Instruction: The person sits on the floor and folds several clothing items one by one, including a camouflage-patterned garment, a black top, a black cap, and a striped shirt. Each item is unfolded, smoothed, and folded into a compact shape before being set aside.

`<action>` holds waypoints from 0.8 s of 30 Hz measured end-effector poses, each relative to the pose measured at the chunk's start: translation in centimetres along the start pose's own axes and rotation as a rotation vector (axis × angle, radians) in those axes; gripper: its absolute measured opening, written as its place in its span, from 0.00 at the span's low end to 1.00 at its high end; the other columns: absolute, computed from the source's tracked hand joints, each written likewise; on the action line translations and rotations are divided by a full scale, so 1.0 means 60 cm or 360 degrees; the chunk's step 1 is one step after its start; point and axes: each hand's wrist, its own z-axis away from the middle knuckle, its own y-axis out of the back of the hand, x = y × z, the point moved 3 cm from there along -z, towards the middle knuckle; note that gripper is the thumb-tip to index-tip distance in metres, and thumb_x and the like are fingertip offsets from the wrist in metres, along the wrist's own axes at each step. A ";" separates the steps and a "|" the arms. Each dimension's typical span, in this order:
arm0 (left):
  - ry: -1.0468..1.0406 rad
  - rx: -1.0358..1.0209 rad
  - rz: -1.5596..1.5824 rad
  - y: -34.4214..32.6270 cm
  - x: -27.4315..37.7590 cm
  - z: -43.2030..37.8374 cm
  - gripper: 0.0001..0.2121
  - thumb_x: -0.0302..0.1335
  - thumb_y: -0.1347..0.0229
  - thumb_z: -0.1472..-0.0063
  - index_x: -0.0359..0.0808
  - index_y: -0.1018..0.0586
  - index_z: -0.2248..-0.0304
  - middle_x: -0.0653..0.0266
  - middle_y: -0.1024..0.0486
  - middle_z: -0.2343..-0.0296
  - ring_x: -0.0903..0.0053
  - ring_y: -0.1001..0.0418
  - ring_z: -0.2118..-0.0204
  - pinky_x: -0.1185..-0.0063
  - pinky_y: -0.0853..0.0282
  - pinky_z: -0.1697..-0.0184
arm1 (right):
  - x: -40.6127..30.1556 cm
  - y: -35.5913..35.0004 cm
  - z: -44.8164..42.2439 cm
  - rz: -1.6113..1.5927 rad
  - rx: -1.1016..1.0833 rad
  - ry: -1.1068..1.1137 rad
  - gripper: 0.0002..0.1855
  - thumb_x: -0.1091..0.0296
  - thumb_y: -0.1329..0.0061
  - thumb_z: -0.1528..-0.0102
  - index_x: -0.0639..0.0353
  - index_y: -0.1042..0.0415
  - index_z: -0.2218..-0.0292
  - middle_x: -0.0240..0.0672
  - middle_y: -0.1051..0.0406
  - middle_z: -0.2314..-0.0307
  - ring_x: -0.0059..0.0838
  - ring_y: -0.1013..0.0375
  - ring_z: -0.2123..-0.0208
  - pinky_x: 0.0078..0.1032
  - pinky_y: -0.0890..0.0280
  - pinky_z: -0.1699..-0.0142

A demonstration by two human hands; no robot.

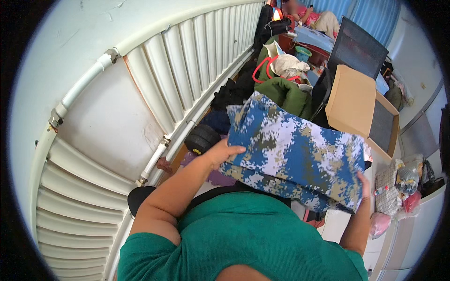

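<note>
A folded piece of blue, white and olive digital-camouflage fabric (291,147) is held up in front of my body, at the centre right of the view. At its left edge, my left hand (225,152) grips it with the thumb lying on top. My right hand (364,184) holds the opposite edge, its fingers partly hidden by the cloth. Lower layers show along the near side of the fabric. Beyond its far edge lies a dark green padded cloth (286,96), with a bag with red handles (269,68) on it.
White radiators (197,52) line the wall at left. A black dumbbell-like object (202,138) is beside my left hand. An open cardboard box (351,102) stands at far right, near plastic bags (407,181). Another person (316,21) reclines in the background.
</note>
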 end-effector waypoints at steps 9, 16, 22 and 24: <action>0.0285 0.0119 -0.0171 -0.002 -0.144 -0.033 0.21 0.26 0.42 0.46 0.35 0.32 0.53 0.64 0.25 0.64 0.75 0.25 0.64 0.73 0.28 0.61 | 0.066 0.084 -0.118 0.0387 0.0046 -0.0171 0.17 0.61 0.54 0.48 0.65 0.28 0.61 0.39 0.26 0.69 0.32 0.26 0.70 0.28 0.31 0.62; -0.0062 0.0363 -0.0877 -0.003 -0.141 -0.029 0.43 0.35 0.34 0.55 0.30 0.46 0.44 0.54 0.31 0.54 0.72 0.31 0.54 0.75 0.37 0.49 | -0.044 -0.442 -0.012 0.0129 -0.0531 0.0049 0.41 0.62 0.48 0.48 0.55 0.56 0.40 0.36 0.33 0.63 0.26 0.29 0.70 0.27 0.31 0.65; -0.0027 0.0317 -0.1647 0.091 -0.241 -0.084 0.43 0.38 0.45 0.47 0.45 0.59 0.39 0.47 0.38 0.49 0.60 0.37 0.48 0.72 0.42 0.46 | 0.179 -0.504 -0.056 0.0583 -0.0903 -0.0053 0.38 0.71 0.49 0.47 0.56 0.54 0.40 0.41 0.37 0.54 0.31 0.33 0.56 0.27 0.34 0.54; 0.0064 0.0520 -0.2002 0.040 -0.188 -0.033 0.38 0.34 0.47 0.44 0.45 0.55 0.39 0.52 0.36 0.50 0.67 0.37 0.48 0.74 0.40 0.48 | 0.165 -0.479 -0.021 0.0958 -0.0951 0.0568 0.35 0.68 0.46 0.50 0.58 0.46 0.44 0.43 0.36 0.55 0.35 0.32 0.58 0.27 0.34 0.55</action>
